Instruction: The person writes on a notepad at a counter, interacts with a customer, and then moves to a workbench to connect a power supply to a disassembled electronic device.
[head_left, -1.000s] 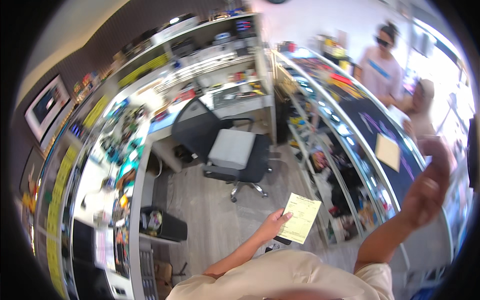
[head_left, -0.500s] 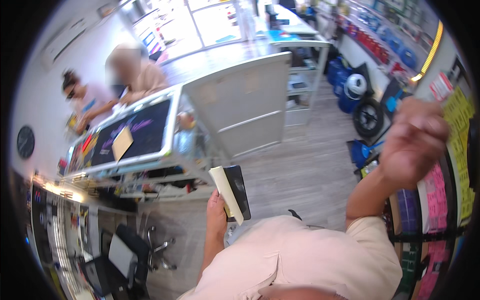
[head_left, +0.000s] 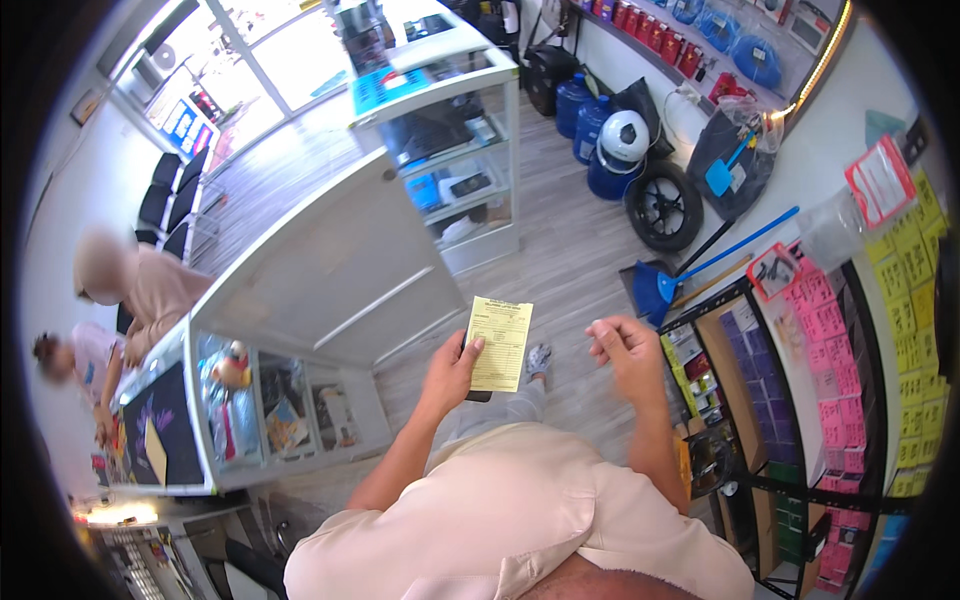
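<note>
Glass fronts the display counter (head_left: 250, 400) at far left, where two other people stand on its far side, well apart from the yellow printed slip (head_left: 500, 343) that serves as the landmark here. Left of the slip, the counter's white back panel runs diagonally, leaving a lane of grey plank floor (head_left: 560, 240) between it and the slip.

The left hand (head_left: 452, 368) grasps the slip by its lower left corner, thumb on the printed face, holding it upright and facing the person, probably so it can be read. A dark flat object, likely a phone, seems to sit behind the slip in the same hand; I cannot tell for sure.

Just right of the slip, the right hand (head_left: 625, 350) hovers with fingers loosely curled, grasping nothing and not touching the paper.

Further right, a blue dustpan and broom (head_left: 700, 270) lean against a black shelf rack (head_left: 770, 420) of pink and yellow packets, which hems in that side. Beyond the slip, a tyre (head_left: 663, 205) and blue water jugs (head_left: 590, 110) crowd the wall, so the open room lies mostly ahead.
</note>
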